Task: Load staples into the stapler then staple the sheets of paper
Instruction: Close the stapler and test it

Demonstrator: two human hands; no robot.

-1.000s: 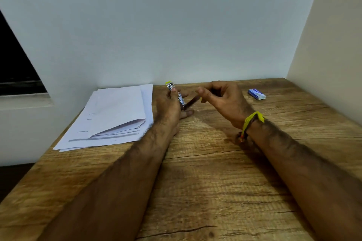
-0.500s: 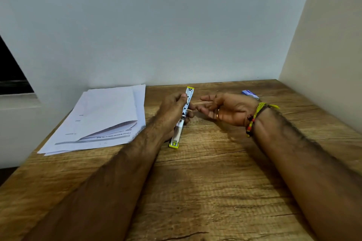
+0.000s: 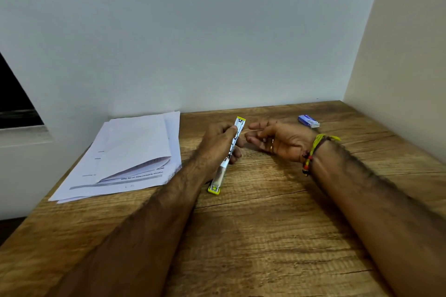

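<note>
A small yellow and silver stapler (image 3: 226, 157) lies swung fully open into one long strip, its near end touching the wooden table (image 3: 265, 236). My left hand (image 3: 217, 149) grips its middle, thumb on top. My right hand (image 3: 277, 140) hovers just right of the stapler's far end with the fingers spread and nothing visible in them. A small blue staple box (image 3: 308, 121) lies behind my right hand. A loose stack of white printed sheets (image 3: 130, 154) rests at the table's back left, the top sheet folded over.
White walls close the table at the back and on the right. A dark window opening (image 3: 14, 103) is at the far left. The table's left edge drops off just beyond the paper stack.
The stapler went from folded to swung out flat in my left hand. My right hand let go of it and opened, then drew slightly away to the right.
</note>
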